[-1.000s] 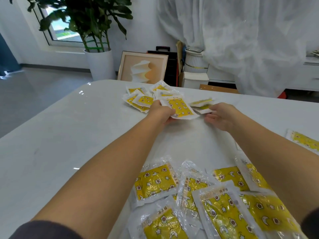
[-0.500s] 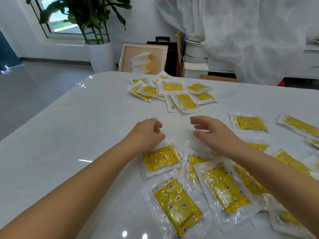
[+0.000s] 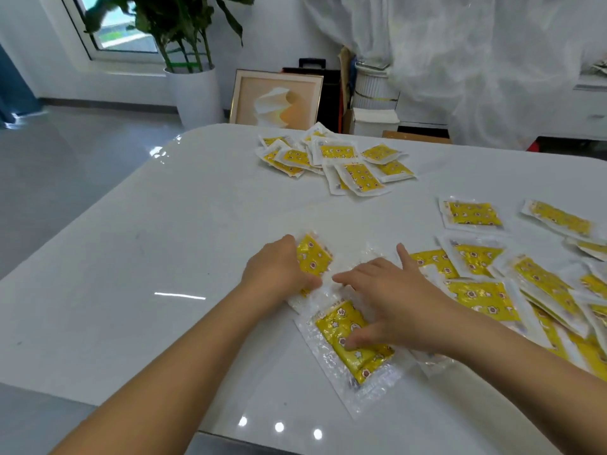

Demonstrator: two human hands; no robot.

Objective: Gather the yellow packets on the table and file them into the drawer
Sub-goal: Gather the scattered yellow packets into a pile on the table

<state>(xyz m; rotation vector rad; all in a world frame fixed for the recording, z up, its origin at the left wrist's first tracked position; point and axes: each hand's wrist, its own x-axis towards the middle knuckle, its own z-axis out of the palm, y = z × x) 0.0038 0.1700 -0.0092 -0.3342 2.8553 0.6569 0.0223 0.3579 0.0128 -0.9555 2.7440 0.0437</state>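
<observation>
The gathering step is in hand, judging by how both hands work at the near cluster of yellow packets in clear crinkled plastic wrap on the glossy white table (image 3: pixel 138 257). The left hand (image 3: pixel 279 274) is curled with its fingers closed on the edge of one packet (image 3: pixel 313 257), which stands tilted up off the surface. The right hand (image 3: pixel 384 297) is spread flat, fingers apart, thumb pressing on the nearest packet (image 3: pixel 354 339) and the other fingers over the wrap beside it. More packets lie overlapping to the right (image 3: pixel 486 297), and a separate heap (image 3: pixel 338 159) sits well apart near the far edge. No drawer is in view. The next move likely calls for sliding the loose packets together into one stack, squaring the slippery edges, before lifting.
</observation>
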